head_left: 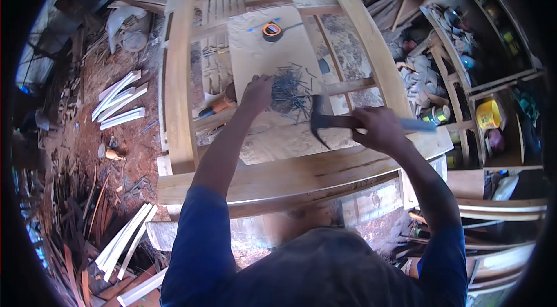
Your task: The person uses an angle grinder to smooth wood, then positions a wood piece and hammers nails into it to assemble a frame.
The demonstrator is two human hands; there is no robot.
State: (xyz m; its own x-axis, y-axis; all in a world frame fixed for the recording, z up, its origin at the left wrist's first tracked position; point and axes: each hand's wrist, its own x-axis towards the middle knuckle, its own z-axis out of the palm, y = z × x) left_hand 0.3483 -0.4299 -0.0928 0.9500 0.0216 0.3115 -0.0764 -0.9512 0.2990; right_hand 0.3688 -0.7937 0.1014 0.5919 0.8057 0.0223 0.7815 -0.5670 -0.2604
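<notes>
My right hand (380, 128) grips the handle of a claw hammer (333, 121), its dark head toward the middle and its grey-blue handle end pointing right. The hammer is held above the near part of a wooden frame (278, 179). My left hand (259, 93) is at the left edge of a heap of loose nails (288, 88), its fingers curled down. Whatever may be between those fingers is hidden. The nails lie on a pale board (246, 55) set across the frame. Farther up the board lies an orange and black tape measure (271, 31).
Left of my left wrist lies a tool with a brown-orange body (219, 104). Pale cut strips (120, 97) are on the dirt floor at left, with more strips (125, 240) nearer. A shelf unit at right holds a yellow container (488, 114).
</notes>
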